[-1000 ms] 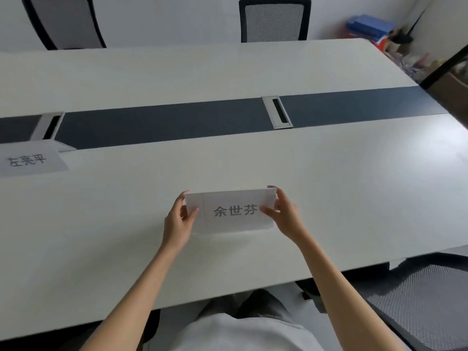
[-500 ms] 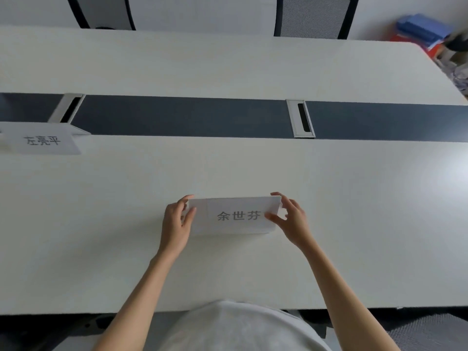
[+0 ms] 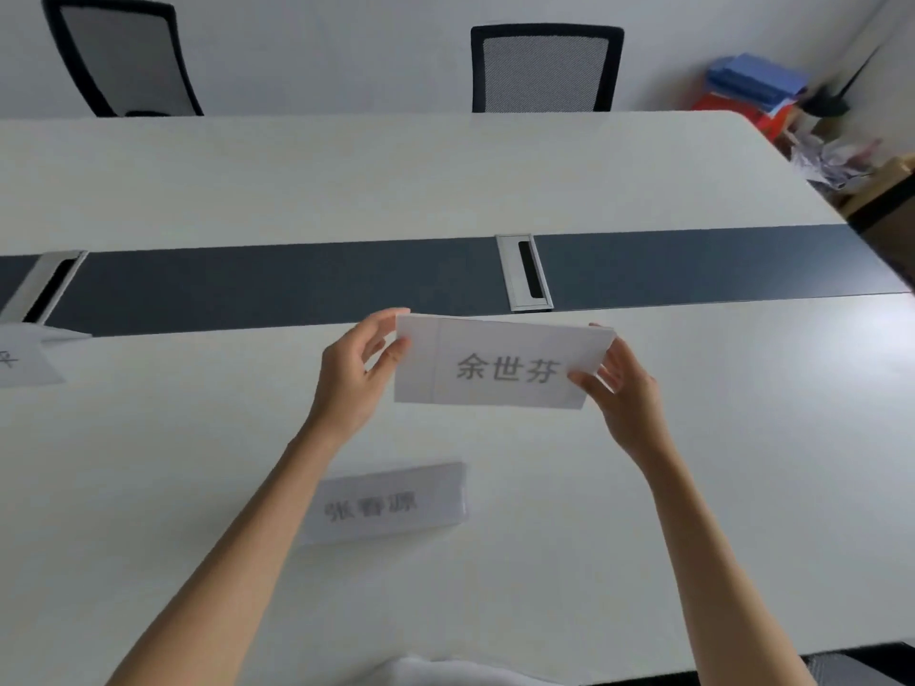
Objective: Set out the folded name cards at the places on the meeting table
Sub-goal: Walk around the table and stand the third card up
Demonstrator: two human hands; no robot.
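A white folded name card (image 3: pixel 500 363) with grey printed characters is held up above the white meeting table (image 3: pixel 742 438), just in front of the dark centre strip. My left hand (image 3: pixel 354 376) pinches its left end and my right hand (image 3: pixel 621 383) pinches its right end. A second name card (image 3: pixel 391 502) stands on the table nearer to me, between my forearms. A third name card (image 3: pixel 22 361) stands at the far left edge of the view, partly cut off.
A dark strip (image 3: pixel 277 279) with two metal cable hatches (image 3: pixel 527 272) runs across the table's middle. Two mesh chairs (image 3: pixel 544 66) stand behind the far side. Blue folders and clutter (image 3: pixel 757 84) lie beyond the table's right corner.
Both hands have lifted the card off the table and carried it farther from me, toward the dark strip. A second card now shows on the table close to me.
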